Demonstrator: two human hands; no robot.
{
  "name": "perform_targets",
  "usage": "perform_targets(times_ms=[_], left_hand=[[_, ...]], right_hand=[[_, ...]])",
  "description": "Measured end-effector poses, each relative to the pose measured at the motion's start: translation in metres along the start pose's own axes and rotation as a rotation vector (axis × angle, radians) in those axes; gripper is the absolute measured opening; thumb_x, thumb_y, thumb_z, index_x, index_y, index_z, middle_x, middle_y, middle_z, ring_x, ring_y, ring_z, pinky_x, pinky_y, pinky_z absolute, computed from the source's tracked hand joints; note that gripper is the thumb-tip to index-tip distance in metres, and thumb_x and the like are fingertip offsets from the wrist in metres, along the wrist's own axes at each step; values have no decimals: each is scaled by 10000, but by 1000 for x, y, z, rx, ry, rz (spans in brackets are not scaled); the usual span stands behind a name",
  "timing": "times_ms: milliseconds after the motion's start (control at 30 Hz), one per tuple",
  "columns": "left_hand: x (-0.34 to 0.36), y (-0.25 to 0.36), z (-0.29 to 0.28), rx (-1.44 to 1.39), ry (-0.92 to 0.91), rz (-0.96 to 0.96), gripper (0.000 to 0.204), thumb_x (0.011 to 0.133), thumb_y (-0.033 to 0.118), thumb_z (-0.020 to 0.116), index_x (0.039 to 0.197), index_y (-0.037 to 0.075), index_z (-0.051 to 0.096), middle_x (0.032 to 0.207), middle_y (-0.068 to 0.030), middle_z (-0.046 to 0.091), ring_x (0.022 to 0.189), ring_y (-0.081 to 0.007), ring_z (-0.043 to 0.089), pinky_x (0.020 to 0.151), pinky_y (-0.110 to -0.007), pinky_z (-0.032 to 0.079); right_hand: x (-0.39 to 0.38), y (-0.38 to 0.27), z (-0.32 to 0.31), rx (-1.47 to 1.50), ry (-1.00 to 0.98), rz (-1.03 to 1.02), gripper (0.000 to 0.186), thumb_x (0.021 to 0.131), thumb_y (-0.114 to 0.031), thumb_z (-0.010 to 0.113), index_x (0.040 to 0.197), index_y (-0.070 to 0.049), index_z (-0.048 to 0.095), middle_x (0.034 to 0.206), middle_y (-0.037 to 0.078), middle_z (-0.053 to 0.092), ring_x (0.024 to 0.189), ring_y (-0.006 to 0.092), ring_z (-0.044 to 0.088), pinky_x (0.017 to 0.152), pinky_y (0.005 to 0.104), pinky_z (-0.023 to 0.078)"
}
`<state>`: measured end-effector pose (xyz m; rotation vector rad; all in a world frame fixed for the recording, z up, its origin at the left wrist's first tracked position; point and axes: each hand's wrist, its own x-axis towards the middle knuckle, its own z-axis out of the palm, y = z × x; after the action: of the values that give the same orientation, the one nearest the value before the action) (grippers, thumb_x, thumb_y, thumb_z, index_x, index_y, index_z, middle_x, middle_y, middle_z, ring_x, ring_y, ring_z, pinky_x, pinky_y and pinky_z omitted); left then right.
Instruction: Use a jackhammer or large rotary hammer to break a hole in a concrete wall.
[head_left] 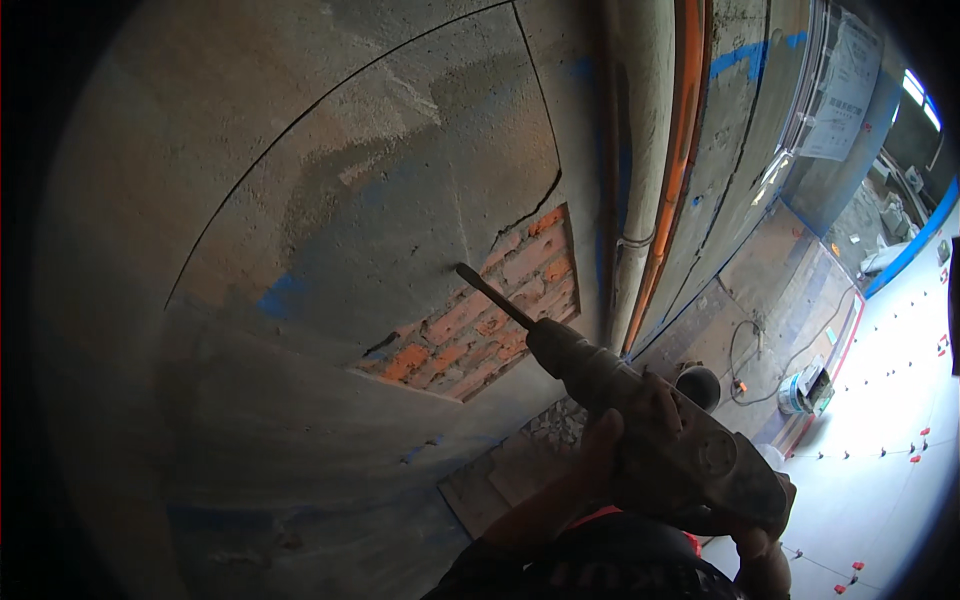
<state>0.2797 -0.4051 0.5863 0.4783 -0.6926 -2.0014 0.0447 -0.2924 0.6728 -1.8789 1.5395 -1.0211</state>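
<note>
A dusty demolition hammer (700,455) is held across the lower middle of the view, pointing up and left. My left hand (600,445) wraps round the hammer's body, with fingers showing on its upper side. At the rear end my right hand (757,543) grips the tool; its fingers are partly hidden. From the nose runs a chisel bit (497,298), its tip against or very near the grey plastered wall (390,230). Just below and right of the tip, a patch of red brick (525,270) lies bare. A dark scored line borders the plaster around it.
A pale vertical pipe (645,130) and an orange pipe (683,120) run beside the patch. Rubble (560,425) lies at the wall's foot. On the floor are a dark round container (698,386), a cable (735,365) and a bucket (800,392). White tiles (890,400) carry small red clips.
</note>
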Motion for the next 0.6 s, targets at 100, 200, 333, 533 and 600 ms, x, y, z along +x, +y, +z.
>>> perform_targets(times_ms=[100,200,333,533,600], left_hand=[[1,-19,-17,53,-13,44,1112,923,928,263,1541,20,437,1426,-103,526,1343,-204,485,1175,-371,358],[-20,-60,-67,-123,78,-13,1069,963,883,215,1554,18,429,1482,-112,507,1410,-209,426,1225,-379,288],[6,-14,-27,-102,-451,4,967,1011,805,194,1502,17,462,1443,-136,527,1366,-226,470,1204,-402,329],[7,-34,-67,375,-279,113,968,982,775,436,1578,18,337,1495,-144,461,1389,-243,482,1211,-370,350],[7,-46,-69,-153,33,-26,749,1046,688,271,1279,27,536,1254,-213,567,1237,-344,562,1100,-485,437]], right_hand=[[8,11,6,-38,65,-108,610,809,-439,761,1152,66,737,993,159,797,914,297,795,819,385,610],[11,10,1,12,37,-123,604,764,-488,744,1051,43,760,904,143,783,818,309,783,753,372,593],[5,12,-8,117,44,-32,465,598,-298,775,956,0,767,889,148,769,780,336,774,732,391,593],[6,8,-5,-23,74,-52,447,566,-286,783,912,-4,765,857,148,761,757,342,770,722,393,594],[13,3,-6,134,-15,-80,426,586,-267,783,927,-12,772,854,145,759,755,345,769,750,406,599]])
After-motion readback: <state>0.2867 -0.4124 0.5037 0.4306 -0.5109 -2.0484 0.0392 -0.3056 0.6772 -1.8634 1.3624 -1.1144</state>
